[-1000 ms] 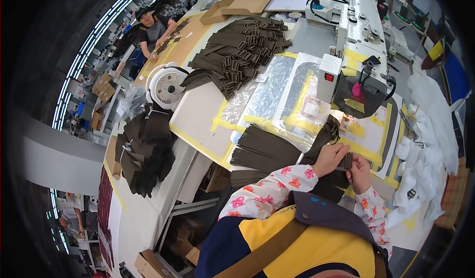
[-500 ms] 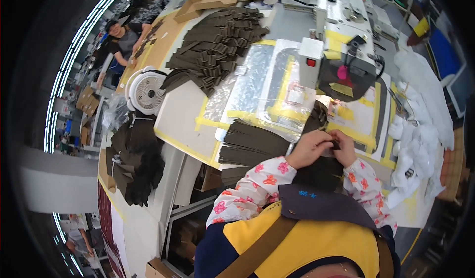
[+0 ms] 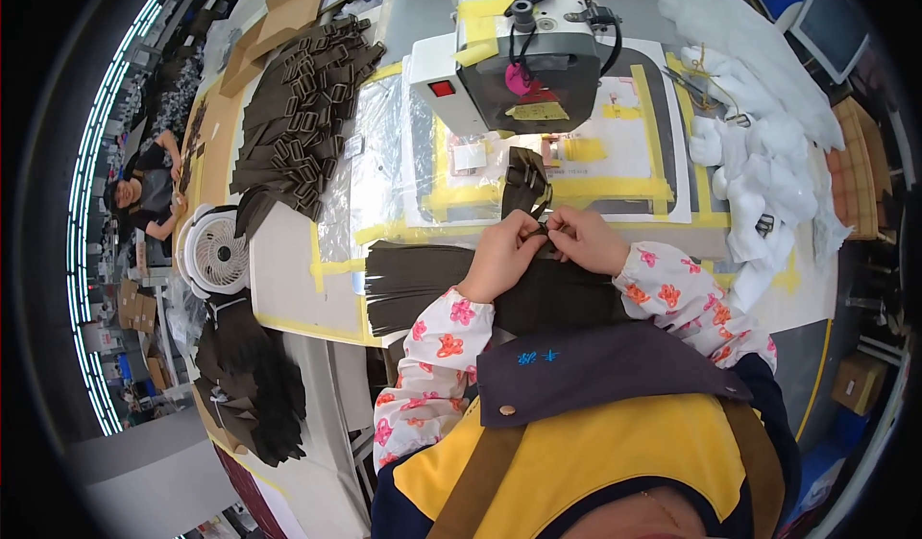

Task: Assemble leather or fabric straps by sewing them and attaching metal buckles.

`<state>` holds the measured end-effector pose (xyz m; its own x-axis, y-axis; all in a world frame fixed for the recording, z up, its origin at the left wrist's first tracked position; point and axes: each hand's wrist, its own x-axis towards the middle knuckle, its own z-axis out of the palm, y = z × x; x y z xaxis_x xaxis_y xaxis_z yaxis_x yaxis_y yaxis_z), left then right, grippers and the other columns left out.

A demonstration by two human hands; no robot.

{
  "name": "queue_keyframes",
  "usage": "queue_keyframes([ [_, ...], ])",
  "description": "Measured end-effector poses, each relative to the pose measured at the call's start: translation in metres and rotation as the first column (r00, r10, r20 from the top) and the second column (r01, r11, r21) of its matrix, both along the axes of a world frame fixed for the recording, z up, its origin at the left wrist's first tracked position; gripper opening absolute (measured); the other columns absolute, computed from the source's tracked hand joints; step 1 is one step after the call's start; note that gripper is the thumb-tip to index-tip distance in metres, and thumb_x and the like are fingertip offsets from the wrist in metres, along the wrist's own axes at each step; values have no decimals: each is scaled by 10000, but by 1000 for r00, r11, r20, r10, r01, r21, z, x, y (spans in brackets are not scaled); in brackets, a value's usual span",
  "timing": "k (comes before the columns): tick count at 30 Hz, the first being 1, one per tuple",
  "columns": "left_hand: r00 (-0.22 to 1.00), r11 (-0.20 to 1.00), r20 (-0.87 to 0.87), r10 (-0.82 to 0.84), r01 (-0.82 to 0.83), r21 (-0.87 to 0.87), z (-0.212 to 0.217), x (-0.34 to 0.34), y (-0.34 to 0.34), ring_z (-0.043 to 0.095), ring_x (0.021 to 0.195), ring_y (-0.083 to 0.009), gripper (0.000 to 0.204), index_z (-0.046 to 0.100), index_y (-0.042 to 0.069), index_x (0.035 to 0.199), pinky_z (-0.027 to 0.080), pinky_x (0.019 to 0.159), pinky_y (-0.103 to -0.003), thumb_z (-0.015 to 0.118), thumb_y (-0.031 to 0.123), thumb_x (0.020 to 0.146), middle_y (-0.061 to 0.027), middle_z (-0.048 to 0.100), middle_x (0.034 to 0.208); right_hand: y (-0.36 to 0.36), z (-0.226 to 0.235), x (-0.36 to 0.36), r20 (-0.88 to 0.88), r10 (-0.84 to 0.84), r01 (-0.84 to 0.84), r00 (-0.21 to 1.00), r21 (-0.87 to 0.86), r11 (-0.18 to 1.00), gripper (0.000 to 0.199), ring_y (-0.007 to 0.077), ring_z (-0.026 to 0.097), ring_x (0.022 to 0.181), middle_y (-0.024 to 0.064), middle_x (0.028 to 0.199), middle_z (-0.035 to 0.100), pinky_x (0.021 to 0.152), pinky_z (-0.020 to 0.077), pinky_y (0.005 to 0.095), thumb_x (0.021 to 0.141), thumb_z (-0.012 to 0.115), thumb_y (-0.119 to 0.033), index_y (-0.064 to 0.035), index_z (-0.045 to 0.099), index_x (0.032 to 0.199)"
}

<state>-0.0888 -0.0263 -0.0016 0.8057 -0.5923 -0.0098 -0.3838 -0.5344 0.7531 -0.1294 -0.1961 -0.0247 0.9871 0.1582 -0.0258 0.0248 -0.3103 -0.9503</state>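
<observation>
- From my end, the left grip [image 3: 501, 254] is pinched shut, thumb against the index finger, with the other fingers curled in behind.
- The right grip [image 3: 591, 241] pinches just as tightly, its fingertips meeting the left ones, so I see almost no gap between the two.
- Both grasp the same dark brown strap [image 3: 524, 176]; it lies in front of the sewing machine [image 3: 528, 83], running toward me into the fingers. What exactly sits between the fingertips is too small for me to make out.
- Dark cloth spreads below my hands, and a fanned stack of dark fabric strips [image 3: 408, 285] lies just left of them on the table [image 3: 279, 275].
- For containers, I have an open cardboard box [image 3: 296, 6] at the far left; I cannot tell what is in it.
- Beside that box is a heap of buckled straps [image 3: 298, 107], lying loose on the table.
- A brown carton [image 3: 858, 383] stands on the floor to my right, its contents hidden from me.
- Over on the right side, white wrapping material [image 3: 768, 184] is bunched up, with a small dark buckle [image 3: 765, 224] on it.
</observation>
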Motion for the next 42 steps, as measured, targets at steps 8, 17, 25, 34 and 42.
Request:
queue_keyframes([
  [8, 946, 975, -274, -172, 124, -183, -13, 0, -23, 575, 640, -170, 194, 567, -6, 925, 446, 547, -273, 646, 67, 763, -92, 559, 719, -51, 12, -17, -307, -97, 206, 947, 346, 915, 80, 68, 541, 571, 20, 678, 541, 494, 442, 191, 830, 552, -38, -6, 510, 890],
  [17, 877, 991, 467, 115, -137, 12, -43, 40, -22, 558, 726, -380, 194, 552, -14, 899, 449, 606, -426, 625, 114, 772, -202, 576, 809, -138, 44, -95, 39, -430, 430, 902, -172, 886, 45, 60, 524, 571, -1, 669, 545, 511, 413, 199, 800, 583, -37, -14, 545, 803],
  [25, 968, 983, 187, 166, -147, -112, -27, 31, -28, 587, 652, -260, 263, 555, -3, 1035, 475, 581, -342, 596, 67, 785, -169, 566, 930, -137, 68, -249, -726, 435, -611, 532, 26, 791, 187, 240, 584, 644, 104, 725, 607, 610, 461, 323, 743, 627, -212, -79, 621, 874],
  [34, 981, 991, 168, 94, -75, -115, -32, 23, -18, 579, 620, -189, 265, 571, 25, 1028, 488, 573, -289, 605, 37, 766, -128, 561, 1033, -128, 86, -360, -864, 252, -308, 436, 119, 944, 206, 231, 600, 678, 125, 774, 619, 627, 470, 299, 763, 610, -201, -44, 622, 896],
  [42, 988, 984, 111, 107, -89, -153, -34, 24, -15, 569, 612, -169, 243, 580, 25, 1006, 476, 550, -270, 610, 31, 765, -112, 569, 1003, -157, 114, -467, -959, 77, 65, 271, 98, 993, 225, 223, 614, 709, 144, 816, 629, 641, 478, 279, 781, 594, -191, -12, 623, 915],
])
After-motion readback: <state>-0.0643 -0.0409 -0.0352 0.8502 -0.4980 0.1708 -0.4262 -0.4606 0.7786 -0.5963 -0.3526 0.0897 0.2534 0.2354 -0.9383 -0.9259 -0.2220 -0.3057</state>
